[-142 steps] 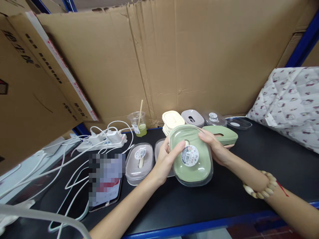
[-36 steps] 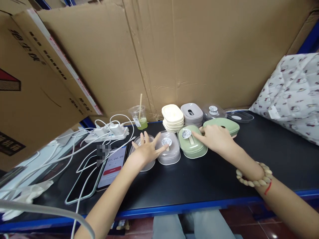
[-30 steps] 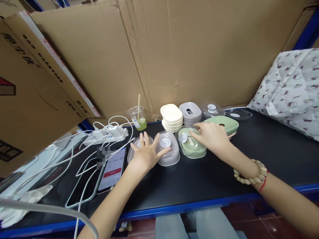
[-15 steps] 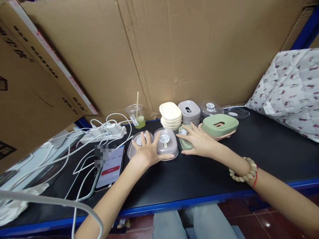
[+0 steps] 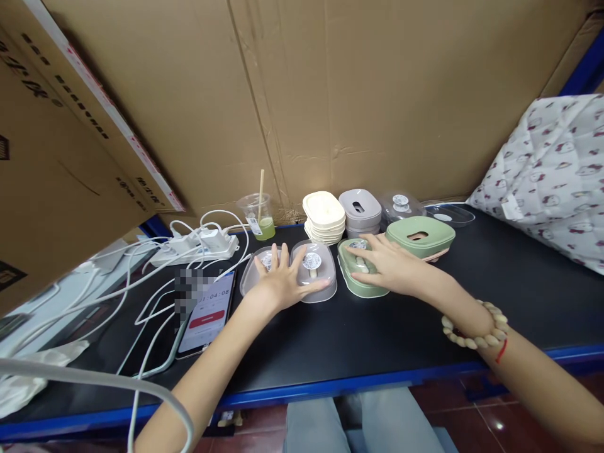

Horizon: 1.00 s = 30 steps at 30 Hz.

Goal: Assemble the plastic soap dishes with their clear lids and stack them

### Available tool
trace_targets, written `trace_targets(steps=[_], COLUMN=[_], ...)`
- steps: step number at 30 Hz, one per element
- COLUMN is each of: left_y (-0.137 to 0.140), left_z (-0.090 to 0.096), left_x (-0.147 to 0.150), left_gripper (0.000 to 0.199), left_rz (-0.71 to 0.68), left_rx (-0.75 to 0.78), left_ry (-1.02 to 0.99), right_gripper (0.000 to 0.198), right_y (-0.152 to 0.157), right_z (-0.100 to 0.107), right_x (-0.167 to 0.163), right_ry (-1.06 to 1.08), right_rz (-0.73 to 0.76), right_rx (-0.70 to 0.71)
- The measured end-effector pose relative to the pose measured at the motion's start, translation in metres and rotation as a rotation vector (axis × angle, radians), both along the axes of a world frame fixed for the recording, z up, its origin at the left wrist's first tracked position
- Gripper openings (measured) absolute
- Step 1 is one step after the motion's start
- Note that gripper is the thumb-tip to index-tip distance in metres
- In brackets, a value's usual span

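Observation:
My left hand (image 5: 282, 280) lies with fingers spread over two mauve-grey lidded boxes, each under a clear cover with a round sticker. The nearer-to-middle grey box (image 5: 323, 286) shows between thumb and forefinger; the left grey box (image 5: 250, 277) is partly covered by the fingers. My right hand (image 5: 394, 267) rests with fingers apart on the clear cover of a green box (image 5: 361, 286), which also bears a round sticker. Just behind that hand is another green box (image 5: 425, 231), uncovered, with an oval slot in its top and a pinkish piece beneath.
Behind stand a stack of cream lids (image 5: 324, 211), grey lidded boxes (image 5: 361, 207), clear covers (image 5: 401, 204) and a drink cup (image 5: 264, 226) with a straw. Cables, a power strip (image 5: 198, 248) and a phone (image 5: 207, 318) lie left. A quilted fabric piece (image 5: 557, 170) is at right.
My right hand and the clear-covered green box have shifted right, widening the gap from the grey box. More of the green box shows. My left hand stays over the grey boxes.

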<state>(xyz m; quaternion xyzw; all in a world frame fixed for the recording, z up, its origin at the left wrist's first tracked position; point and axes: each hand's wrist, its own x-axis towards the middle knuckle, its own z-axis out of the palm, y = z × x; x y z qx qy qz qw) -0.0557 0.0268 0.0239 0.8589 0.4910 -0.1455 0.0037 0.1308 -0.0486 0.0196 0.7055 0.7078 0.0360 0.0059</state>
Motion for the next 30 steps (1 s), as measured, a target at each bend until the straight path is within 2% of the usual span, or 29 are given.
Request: trace_targets(steps=[2,4,7,11,14,18,22,25,30], left_y=[0.002,0.004,0.006,0.001,-0.005,-0.011,-0.013,-0.013,-0.010], left_z=[-0.002,-0.008,-0.021,-0.041,-0.052,-0.062,-0.064,-0.064,-0.066], left_x=[-0.002,-0.003,-0.001,0.009,0.017,0.022,0.023,0.024,0.025], left_gripper=[0.085,0.091,0.099,0.105,0.104,0.095,0.093,0.090,0.080], left_rz=[-0.045,-0.185,-0.470,-0.638,-0.671,-0.637,-0.602,-0.611,-0.606], left_rx=[0.029,0.109,0.318,0.557,0.647,0.674,0.667,0.675,0.659], left_ry=[-0.030,-0.120,-0.344,-0.501,-0.521,-0.507,-0.504,-0.504,-0.491], right_gripper=[0.064,0.069,0.068,0.065,0.062,0.057,0.056,0.055,0.085], right_y=[0.001,0.003,0.006,0.006,0.001,-0.007,-0.012,-0.010,0.002], right_z=[-0.001,-0.001,-0.001,-0.002,0.000,0.006,0.010,0.008,-0.003], right_x=[-0.001,-0.004,-0.012,-0.020,-0.021,-0.019,-0.016,-0.017,-0.022], right_ry=[0.026,0.063,0.079,0.086,0.117,0.131,0.121,0.146,0.155], right_rz=[-0.049,-0.117,-0.178,-0.213,-0.219,-0.188,-0.126,-0.176,-0.324], right_rx=[-0.011,-0.051,-0.096,-0.073,-0.063,-0.025,-0.056,-0.018,-0.022])
